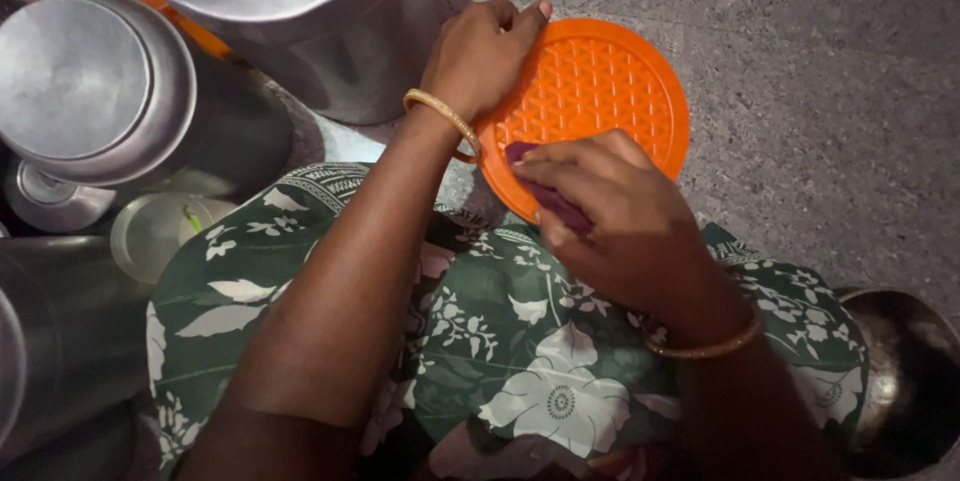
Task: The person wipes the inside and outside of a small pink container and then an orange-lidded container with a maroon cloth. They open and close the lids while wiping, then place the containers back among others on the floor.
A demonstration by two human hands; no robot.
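Both hands are on the round orange plastic lid [600, 91] propped above my lap: left hand [480, 56] fingers curl over its rim, right hand [610, 206] fingers pinch a purple scrub cloth [550, 199] against it. I judge scrubbing is underway; next calls for steady rubbing across the ribbed face.

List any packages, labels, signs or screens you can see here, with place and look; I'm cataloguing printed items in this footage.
None in view: no package, label, sign or screen.
Orange round lid: plastic with a lattice pattern, on the grey ground, held by the left hand.
Right hand: presses a dark purple cloth on the lid.
Steel pots: plain, unlabelled, upper left.
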